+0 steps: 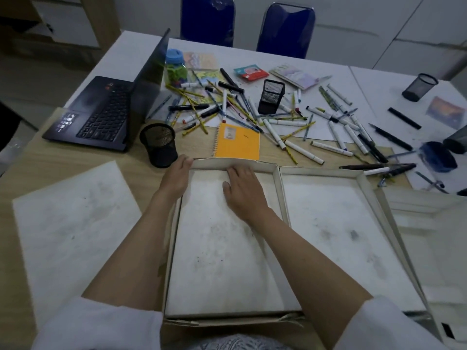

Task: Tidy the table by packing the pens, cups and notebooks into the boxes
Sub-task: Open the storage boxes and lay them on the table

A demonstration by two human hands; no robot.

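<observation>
Two shallow white cardboard boxes lie side by side in front of me, the left box (219, 248) and the right box (333, 223). My left hand (175, 176) grips the left box's far left corner. My right hand (242, 188) lies inside that box with its fingers against the far wall. An orange spiral notebook (237, 144) lies just beyond the box. Several pens and markers (278, 120) are scattered across the middle of the table. A round black mesh cup (159, 145) stands beside my left hand, a square mesh cup (271, 97) among the pens, and another round one (419, 87) far right.
An open black laptop (108, 112) sits at the left. A flat white lid (73, 223) lies left of the boxes. A jar with a blue lid (176, 69), small notebooks (295, 75), a red packet (251, 73) lie at the back. Two blue chairs (285, 29) stand behind.
</observation>
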